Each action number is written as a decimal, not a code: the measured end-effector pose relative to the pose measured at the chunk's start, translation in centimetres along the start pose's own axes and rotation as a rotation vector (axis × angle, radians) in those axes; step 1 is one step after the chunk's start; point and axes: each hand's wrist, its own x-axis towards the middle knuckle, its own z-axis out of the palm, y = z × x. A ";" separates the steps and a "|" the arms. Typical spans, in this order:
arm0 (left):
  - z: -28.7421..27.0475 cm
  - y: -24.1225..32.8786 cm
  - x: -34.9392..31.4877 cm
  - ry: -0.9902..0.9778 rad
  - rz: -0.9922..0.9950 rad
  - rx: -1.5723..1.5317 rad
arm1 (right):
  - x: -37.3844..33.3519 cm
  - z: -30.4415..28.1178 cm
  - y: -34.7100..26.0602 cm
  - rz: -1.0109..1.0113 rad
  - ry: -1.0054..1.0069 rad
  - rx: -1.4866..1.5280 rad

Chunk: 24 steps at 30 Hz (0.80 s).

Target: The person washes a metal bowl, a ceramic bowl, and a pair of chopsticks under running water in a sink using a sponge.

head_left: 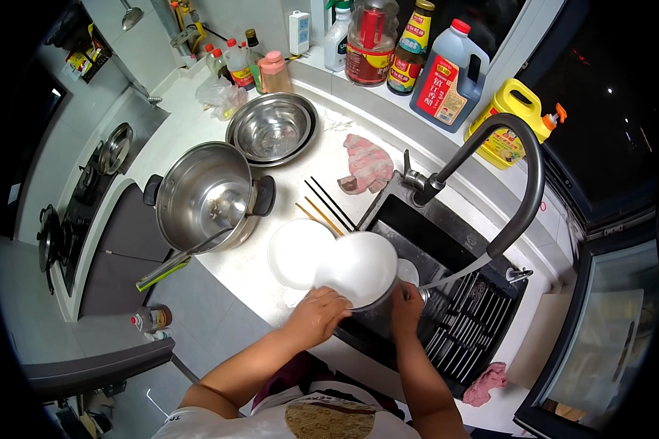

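A white bowl [356, 268] is tilted between my hands over the left edge of the black sink [388, 219]. My left hand [319, 314] grips its near rim, thumb and fingers closed. At the bowl's right edge, my right hand [407, 306] is curled against the rim, its fingertips partly hidden. Water runs from the dark arched faucet [529, 172] down beside my right hand. Part of another white dish [408, 273] shows in the sink behind the bowl. A white plate [294, 249] lies on the counter, partly covered by the held bowl.
Chopsticks [328, 205] lie beyond the plate, near a pink cloth [366, 162]. To the left stand a large steel pot [176, 208] with a ladle in it and nested steel basins [307, 110]. Bottles, including a large jug [447, 73], line the sill. A rack [465, 314] spans the sink's right part.
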 end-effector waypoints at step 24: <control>0.9 -4.3 -3.4 0.188 -0.158 0.539 | -2.6 4.9 -3.2 -0.267 -0.051 -0.006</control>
